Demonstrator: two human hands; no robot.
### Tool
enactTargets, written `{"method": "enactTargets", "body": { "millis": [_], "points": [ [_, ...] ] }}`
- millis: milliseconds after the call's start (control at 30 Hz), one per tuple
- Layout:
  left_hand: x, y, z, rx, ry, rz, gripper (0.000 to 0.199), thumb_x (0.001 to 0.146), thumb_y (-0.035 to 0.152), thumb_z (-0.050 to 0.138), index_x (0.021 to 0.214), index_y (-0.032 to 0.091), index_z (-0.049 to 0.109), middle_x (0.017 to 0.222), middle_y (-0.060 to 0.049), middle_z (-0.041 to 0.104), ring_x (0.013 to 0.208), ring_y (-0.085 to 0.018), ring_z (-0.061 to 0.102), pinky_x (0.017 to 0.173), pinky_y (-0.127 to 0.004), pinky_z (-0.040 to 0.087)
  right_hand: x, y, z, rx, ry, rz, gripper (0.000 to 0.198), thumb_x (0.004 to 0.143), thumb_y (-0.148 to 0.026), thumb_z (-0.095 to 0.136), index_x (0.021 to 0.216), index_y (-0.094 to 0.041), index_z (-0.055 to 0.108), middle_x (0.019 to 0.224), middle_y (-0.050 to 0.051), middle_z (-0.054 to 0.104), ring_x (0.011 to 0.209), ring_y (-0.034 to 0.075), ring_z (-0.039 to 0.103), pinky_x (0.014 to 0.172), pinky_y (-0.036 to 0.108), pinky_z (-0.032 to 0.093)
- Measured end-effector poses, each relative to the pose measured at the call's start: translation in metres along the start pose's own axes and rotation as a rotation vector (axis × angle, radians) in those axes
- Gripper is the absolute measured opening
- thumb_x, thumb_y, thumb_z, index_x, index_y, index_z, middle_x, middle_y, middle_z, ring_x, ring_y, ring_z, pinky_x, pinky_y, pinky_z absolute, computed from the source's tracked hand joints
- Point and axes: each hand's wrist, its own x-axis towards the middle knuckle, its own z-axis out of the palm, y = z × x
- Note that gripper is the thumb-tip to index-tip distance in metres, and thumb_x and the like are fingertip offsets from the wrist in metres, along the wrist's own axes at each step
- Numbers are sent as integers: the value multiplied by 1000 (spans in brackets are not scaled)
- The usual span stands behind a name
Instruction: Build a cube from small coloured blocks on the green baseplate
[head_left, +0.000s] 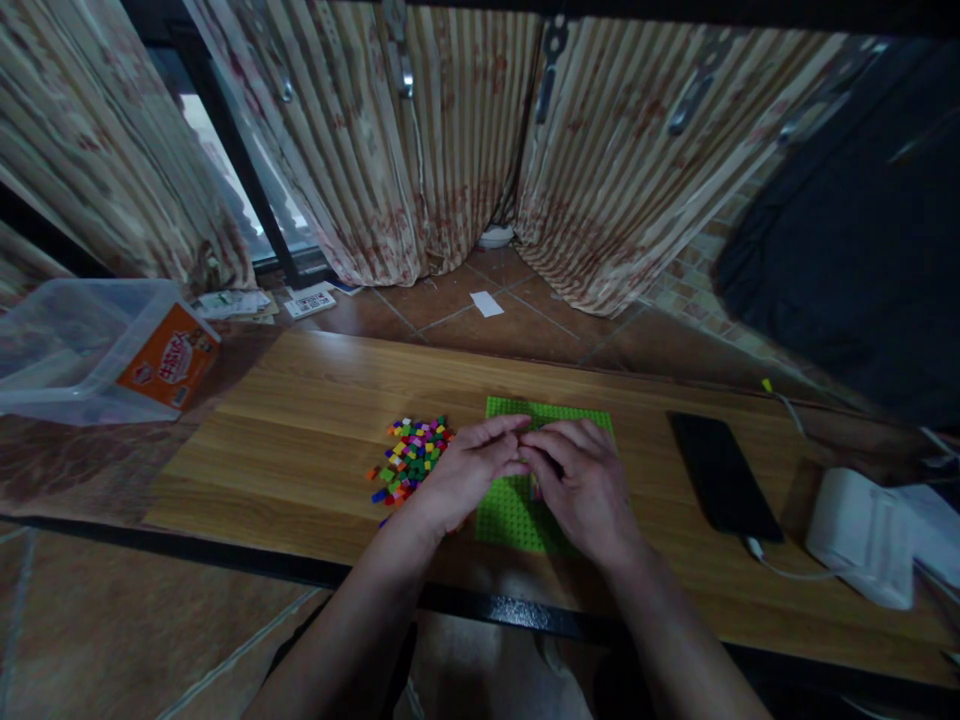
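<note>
Two bare hands meet over a green studded baseplate (506, 518) on a wood-grain table (300, 430). The left hand (469, 468) reaches in with its fingers extended; the right hand (589, 482) has its thumb and forefinger drawn together beside the left fingertips. Whether either hand grips a brick cannot be told, since the fingers cover the meeting point. The loose toy bricks (414, 455) lie in a multicoloured heap on the table, left of the baseplate; a few small pieces show on the plate, partly hidden by the right hand. Probable sources of error: a piece this small could slip or turn between the fingertips, as the contact area is slight; the right palm, low over the plate, could knock pieces there out of line; the left wrist, just beside the heap, could scatter outlying bricks, some of which lie towards the table's near edge and might be swept off.
</note>
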Motion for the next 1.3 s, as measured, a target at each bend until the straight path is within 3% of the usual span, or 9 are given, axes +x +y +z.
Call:
{"method": "enactTargets", "body": {
  "millis": [133,300,433,733,1033,1300],
  "points": [
    [-1,2,1,20,-14,10,29,77,25,76,103,13,72,85,-5,73,79,-14,68,82,-30,54,0,1,-5,76,-17,37,18,96,-29,53,90,-23,70,87,5,70,85,23,60,78,38,45],
    [0,7,-1,107,6,10,24,81,25,73,101,13,71,97,-10,74,84,-17,70,83,-32,52,-6,19,-16,183,100,261,20,94,-37,55,92,-24,70,90,5,73,85,22,66,77,36,50],
    [2,9,-2,175,87,20,15,84,19,68,97,12,72,92,-8,74,78,-15,69,78,-30,52,-14,38,-24,208,203,409,24,89,-44,59,90,-23,71,85,4,73,79,22,67,72,35,52],
    [4,6,2,255,130,-11,13,83,15,67,94,13,71,86,-6,73,71,-12,67,71,-26,48,-17,48,-13,310,174,393,14,85,-37,67,86,-27,76,110,7,66,108,25,60,97,46,44],
    [6,4,-2,292,130,-27,15,83,16,67,97,14,70,87,-6,74,73,-12,66,72,-26,48,-11,48,0,470,207,548,14,77,-39,73,78,-26,78,111,8,66,111,27,60,96,47,44],
    [6,7,-2,336,127,-56,15,85,15,64,99,14,69,85,-4,73,72,-11,64,71,-25,47,-12,48,-2,468,188,553,15,76,-40,73,78,-26,79,112,7,66,109,25,60,97,45,43]
  ]
}}
